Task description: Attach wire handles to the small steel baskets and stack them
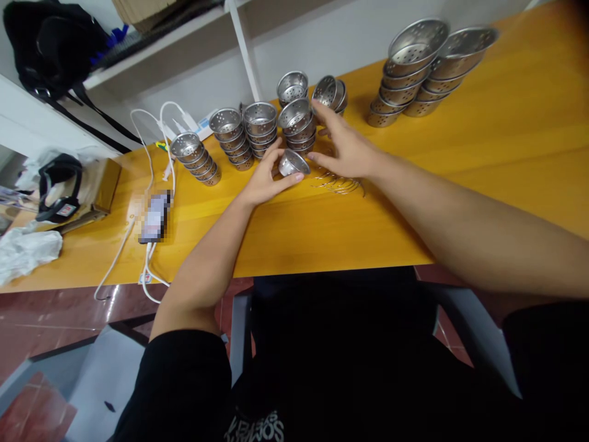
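My left hand (271,178) is closed round a small perforated metal cup (293,162), which sits tilted between thumb and fingers just above or on the table. To its right, my right hand (343,144) has thumb and fingers apart with nothing visible in them. Its fingertips are close to a stack of similar perforated cups (297,120); whether they touch it I cannot tell. Behind that hand, another cup (326,92) leans at an angle on its pile. Several thin curved metal wires (343,184) lie on the table below the right hand, partly hidden by it.
More cup stacks stand at left (196,159) and at right, where the tall stacks (409,67) lean. A phone (155,216) with white cables lies on the yellow table (294,239). Headphones (59,187) rest by a cardboard box (103,190). A white shelf (242,46) runs behind.
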{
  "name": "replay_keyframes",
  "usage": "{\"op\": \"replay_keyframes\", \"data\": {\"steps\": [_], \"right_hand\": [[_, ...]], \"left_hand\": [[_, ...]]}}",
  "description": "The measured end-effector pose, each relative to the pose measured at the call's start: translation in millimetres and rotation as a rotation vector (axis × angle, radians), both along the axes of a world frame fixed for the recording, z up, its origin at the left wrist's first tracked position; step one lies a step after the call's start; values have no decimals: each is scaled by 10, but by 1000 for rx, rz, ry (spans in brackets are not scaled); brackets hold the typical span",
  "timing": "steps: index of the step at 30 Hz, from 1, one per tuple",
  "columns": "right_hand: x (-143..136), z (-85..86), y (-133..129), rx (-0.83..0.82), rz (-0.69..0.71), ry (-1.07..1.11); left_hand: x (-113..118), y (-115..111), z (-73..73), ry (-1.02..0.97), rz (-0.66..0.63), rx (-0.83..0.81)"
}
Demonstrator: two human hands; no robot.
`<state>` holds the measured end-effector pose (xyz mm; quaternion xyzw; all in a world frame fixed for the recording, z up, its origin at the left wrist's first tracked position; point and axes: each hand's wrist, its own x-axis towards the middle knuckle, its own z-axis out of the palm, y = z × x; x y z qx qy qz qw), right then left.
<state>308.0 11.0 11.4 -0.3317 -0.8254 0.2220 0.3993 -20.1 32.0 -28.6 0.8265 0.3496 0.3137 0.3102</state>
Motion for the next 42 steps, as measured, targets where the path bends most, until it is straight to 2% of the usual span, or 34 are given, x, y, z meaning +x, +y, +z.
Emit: {"op": "replay_keyframes", "data": {"steps": [3, 6, 14, 19, 25, 31, 35, 39, 42], "right_hand": [[-9, -46, 20, -11, 31, 14], [-28, -5, -54, -36, 11, 49], [28, 269, -311, -117, -129, -31], [12, 364, -399, -174, -147, -6], [45, 336, -407, -181, -126, 25], [38, 270, -384, -162, -29, 40], [-4, 244, -397, -156, 13, 4], [-93, 246, -480, -175, 46, -23], [-167, 254, -544, -185, 85, -26]], "left_hand": [[24, 26, -30, -13, -2, 18], [39, 35, -35, -54, -3, 51], [91, -198, 217, -39, 12, 200], [136, -282, 250, -11, 12, 201], [85, -239, 230, -43, 19, 204], [38, -261, 374, -129, 56, 302], [2, -238, 443, -248, 155, 379], [11, -156, 406, -321, 274, 415], [28, -124, 337, -301, 274, 408]]}}
